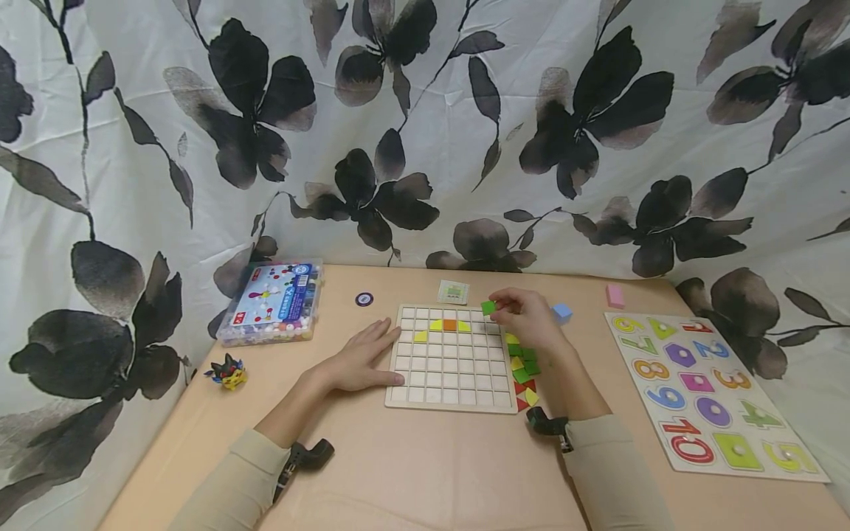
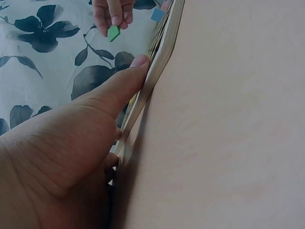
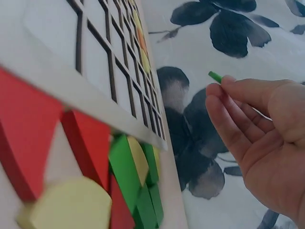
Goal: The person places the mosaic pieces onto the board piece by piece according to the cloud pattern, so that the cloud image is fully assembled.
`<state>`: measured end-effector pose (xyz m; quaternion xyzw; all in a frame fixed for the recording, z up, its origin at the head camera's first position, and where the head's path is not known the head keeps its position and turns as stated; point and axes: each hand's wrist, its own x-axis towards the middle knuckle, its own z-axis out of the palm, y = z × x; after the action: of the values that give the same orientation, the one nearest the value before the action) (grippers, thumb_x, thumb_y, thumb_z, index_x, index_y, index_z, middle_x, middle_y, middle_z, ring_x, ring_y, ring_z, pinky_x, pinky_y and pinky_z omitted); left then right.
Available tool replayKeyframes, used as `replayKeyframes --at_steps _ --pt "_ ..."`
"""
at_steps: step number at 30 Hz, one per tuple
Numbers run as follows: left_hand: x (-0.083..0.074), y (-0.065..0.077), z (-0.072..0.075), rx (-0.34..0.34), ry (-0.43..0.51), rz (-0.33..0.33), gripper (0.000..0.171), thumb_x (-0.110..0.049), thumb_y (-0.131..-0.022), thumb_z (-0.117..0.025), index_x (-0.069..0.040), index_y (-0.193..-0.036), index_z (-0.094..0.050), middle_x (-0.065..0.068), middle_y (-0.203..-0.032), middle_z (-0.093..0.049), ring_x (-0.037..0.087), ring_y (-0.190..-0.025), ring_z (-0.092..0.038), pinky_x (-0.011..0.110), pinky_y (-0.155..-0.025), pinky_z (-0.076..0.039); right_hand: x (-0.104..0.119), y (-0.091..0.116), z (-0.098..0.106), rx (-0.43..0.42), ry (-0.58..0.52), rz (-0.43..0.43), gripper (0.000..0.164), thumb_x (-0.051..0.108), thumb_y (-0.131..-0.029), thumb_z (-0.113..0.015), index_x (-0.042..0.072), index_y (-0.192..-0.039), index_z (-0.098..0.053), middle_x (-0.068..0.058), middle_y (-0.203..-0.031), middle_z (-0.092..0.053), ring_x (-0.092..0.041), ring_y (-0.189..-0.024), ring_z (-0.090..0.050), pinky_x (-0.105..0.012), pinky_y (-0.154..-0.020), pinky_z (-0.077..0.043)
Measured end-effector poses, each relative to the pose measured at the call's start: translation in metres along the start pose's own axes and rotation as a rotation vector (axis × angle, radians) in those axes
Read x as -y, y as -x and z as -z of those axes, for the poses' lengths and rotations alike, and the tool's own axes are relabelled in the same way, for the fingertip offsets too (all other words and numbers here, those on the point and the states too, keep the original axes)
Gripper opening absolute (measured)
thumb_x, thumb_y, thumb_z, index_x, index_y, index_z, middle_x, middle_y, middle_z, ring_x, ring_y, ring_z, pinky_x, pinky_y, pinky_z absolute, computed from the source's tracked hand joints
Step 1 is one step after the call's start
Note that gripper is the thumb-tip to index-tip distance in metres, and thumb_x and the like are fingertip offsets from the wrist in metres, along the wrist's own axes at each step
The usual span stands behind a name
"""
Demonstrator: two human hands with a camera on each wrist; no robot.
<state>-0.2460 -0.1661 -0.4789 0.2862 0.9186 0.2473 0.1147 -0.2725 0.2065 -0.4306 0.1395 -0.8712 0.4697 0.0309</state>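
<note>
Between the thumb and fingers of my right hand [image 1: 531, 317] is a small green tile [image 1: 488, 307], held above the upper right corner of the white grid board [image 1: 451, 372]. The same green tile [image 3: 215, 76] shows edge-on in the right wrist view. My left hand [image 1: 365, 358] lies along the board's left edge, fingers fairly straight and thumb [image 2: 128, 76] touching the rim. On the board, an orange tile [image 1: 449, 325] sits between yellow tiles, with another yellow tile [image 1: 420, 337] lower left. Loose green tiles [image 1: 524, 361] and red tiles [image 1: 521, 402] lie beside the right edge.
A small pattern card [image 1: 454, 292] lies behind the board. At left stand a plastic box of beads [image 1: 268, 302] and a small figure [image 1: 228, 372]; a round dark disc [image 1: 364, 299] is nearby. Right are a blue block [image 1: 562, 313], a pink block [image 1: 614, 296] and a number puzzle [image 1: 674, 442].
</note>
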Motion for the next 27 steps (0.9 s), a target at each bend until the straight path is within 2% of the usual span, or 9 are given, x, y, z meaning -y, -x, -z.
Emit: replayKeyframes --at_steps 6,11,16,27 --pt "0.000 0.001 0.000 0.004 0.003 0.000 0.103 -0.066 -0.091 -0.068 -0.012 -0.167 -0.024 0.019 -0.175 -0.007 0.039 -0.163 -0.004 0.062 -0.129 -0.009 0.005 -0.003 -0.017 0.024 -0.003 0.072 0.030 0.007 -0.095 -0.076 0.000 -0.124 -0.072 -0.013 -0.097 -0.070 -0.023 -0.084 -0.062 -0.019 -0.071 -0.053" --pt "-0.001 0.001 0.001 0.005 0.002 0.002 0.103 -0.065 -0.091 -0.069 -0.012 -0.167 -0.024 0.019 -0.175 -0.007 0.039 -0.163 -0.003 0.062 -0.129 -0.009 0.011 -0.004 -0.034 0.014 -0.009 0.066 0.030 0.009 -0.094 -0.077 0.000 -0.123 -0.073 -0.010 -0.096 -0.070 -0.023 -0.086 -0.063 -0.022 -0.074 -0.054" --pt "0.000 0.000 0.000 0.007 0.001 0.003 0.103 -0.067 -0.091 -0.067 -0.014 -0.167 -0.023 0.017 -0.176 -0.006 0.038 -0.163 -0.002 0.062 -0.130 -0.008 0.015 -0.005 -0.049 0.004 -0.025 0.043 0.026 0.008 -0.093 -0.078 0.003 -0.119 -0.075 -0.009 -0.094 -0.071 -0.020 -0.083 -0.063 -0.021 -0.071 -0.053" --pt "0.004 -0.001 -0.001 0.013 -0.007 0.013 0.104 -0.071 -0.090 -0.065 -0.018 -0.168 -0.021 0.014 -0.176 -0.004 0.035 -0.163 0.000 0.060 -0.130 -0.007 0.016 -0.008 -0.078 0.054 -0.072 0.059 0.026 0.007 -0.091 -0.080 0.000 -0.116 -0.075 -0.009 -0.092 -0.071 -0.014 -0.078 -0.063 -0.021 -0.067 -0.052"
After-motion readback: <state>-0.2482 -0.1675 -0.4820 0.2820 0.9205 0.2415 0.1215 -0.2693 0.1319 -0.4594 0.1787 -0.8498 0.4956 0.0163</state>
